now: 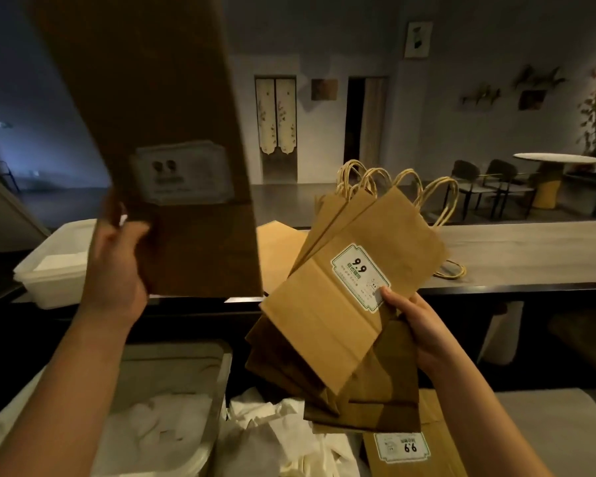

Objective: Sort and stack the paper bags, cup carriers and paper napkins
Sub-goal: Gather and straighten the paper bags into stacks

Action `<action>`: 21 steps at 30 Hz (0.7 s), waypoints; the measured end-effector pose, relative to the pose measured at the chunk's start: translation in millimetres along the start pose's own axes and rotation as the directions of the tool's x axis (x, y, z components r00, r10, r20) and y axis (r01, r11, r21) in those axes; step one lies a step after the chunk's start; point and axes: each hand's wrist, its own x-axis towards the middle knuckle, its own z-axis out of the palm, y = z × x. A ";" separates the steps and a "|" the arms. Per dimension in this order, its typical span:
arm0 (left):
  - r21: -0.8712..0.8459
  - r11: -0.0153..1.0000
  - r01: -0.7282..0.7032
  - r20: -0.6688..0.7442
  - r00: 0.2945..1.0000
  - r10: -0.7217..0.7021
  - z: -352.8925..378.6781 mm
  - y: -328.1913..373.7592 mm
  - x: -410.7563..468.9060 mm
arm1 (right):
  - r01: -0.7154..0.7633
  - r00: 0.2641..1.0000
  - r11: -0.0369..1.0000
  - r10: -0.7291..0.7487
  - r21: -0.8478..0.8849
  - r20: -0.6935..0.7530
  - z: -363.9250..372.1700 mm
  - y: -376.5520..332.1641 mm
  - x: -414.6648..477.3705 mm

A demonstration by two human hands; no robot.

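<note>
Head view: left hand (117,270) pinches one paper bag (172,132); right hand (413,325) grips a fanned bag stack (341,304). Light, floppy, slippery sheets; best held near folded bases.

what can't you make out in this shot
Head view:
- Raised bag in the left hand: blurred, label unreadable, top cut off by the frame edge.
- Fanned bags in the right hand: they overlap, so no sure count.
- Lower bag: mostly hidden by the fan.
</note>
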 end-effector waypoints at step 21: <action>0.487 0.779 0.395 0.259 0.786 -0.561 63.5 -83.3 -73.6 | 0.105 0.994 0.980 -0.103 -0.171 0.022 9.5 -0.6 -5.8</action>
